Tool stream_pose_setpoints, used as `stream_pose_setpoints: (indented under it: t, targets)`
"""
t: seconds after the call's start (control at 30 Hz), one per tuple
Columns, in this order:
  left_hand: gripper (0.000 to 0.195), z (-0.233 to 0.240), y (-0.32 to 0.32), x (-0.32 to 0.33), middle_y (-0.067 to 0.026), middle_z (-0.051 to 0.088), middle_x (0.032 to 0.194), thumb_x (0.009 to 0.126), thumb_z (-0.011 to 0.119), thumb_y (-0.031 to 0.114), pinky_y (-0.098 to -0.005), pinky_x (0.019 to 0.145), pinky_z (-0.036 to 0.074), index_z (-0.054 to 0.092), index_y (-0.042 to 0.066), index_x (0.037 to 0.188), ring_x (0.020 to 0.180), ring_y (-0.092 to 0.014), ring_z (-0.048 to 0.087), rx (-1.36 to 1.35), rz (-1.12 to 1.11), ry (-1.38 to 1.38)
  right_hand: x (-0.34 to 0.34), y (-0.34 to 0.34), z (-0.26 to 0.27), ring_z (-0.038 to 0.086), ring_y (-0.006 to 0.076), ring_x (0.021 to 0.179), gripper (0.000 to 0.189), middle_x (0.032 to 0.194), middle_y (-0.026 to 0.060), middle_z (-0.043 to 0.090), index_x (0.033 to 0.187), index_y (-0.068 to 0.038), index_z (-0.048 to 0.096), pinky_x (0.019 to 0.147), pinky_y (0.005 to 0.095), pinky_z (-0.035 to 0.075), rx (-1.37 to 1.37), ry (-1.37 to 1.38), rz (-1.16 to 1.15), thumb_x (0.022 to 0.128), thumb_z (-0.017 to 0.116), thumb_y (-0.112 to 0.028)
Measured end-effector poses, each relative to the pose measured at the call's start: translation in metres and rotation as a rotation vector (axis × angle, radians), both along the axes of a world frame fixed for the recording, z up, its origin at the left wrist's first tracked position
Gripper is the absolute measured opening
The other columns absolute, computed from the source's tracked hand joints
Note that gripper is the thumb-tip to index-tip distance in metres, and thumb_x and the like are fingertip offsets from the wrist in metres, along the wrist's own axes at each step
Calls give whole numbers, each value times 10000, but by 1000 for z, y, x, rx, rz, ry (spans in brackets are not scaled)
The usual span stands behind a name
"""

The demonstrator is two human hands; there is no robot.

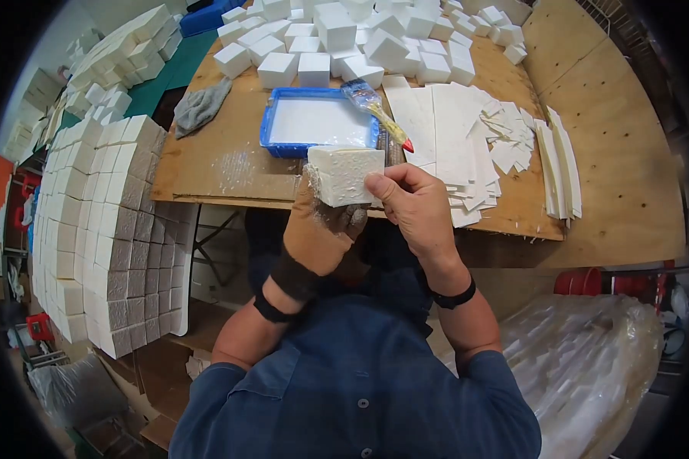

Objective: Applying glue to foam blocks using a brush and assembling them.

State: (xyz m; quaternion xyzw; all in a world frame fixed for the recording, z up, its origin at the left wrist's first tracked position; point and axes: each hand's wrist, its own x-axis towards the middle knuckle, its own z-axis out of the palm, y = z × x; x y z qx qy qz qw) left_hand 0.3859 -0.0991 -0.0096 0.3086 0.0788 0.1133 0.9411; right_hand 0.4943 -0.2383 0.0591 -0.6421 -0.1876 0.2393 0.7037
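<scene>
My left hand [321, 229], in a tan work glove with a dark, white-crusted palm, is closed around a white block [347, 178] from below and the left. The block's facing side is covered with rough textured sheet. My bare right hand [416, 203] pinches the block's right edge between thumb and forefinger. Just beyond the block, a blue tray [270, 150] holds a white liquid. A paintbrush [379, 112] with a yellow, red-tipped handle rests across the tray's right corner. Right of it lie cut white sheets [451, 137], partly overlapping.
Plain white foam blocks [313, 69] are heaped at the back of the wooden table [218, 172]. A grey cloth [202, 108] lies at the left. Rows of textured blocks [115, 229] are stacked on my left. Thin strips [554, 166] lie near the right board; a plastic-wrapped bundle [585, 350] is below.
</scene>
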Motion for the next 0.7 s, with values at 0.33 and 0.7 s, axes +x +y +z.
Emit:
stream_pose_setpoints:
  t: [0.33,0.7]
  targets:
    - [474,-9,3,-5,-16,599,1505,1139,460,494,-382,1052,515,531,237,1531,1327,-207,590,-18,40,-11,-5,9,-4,472,9,598,225,742,-62,614,963,-17,744,522,195,362,-40,-29,-32,976,848,-216]
    - [463,-11,-3,0,-57,601,1515,1128,482,443,-452,1092,501,535,223,1531,1371,-239,579,-130,15,1,-20,7,1,628,146,814,196,946,53,707,1055,-33,757,686,295,516,-284,-921,-443,919,851,-137]
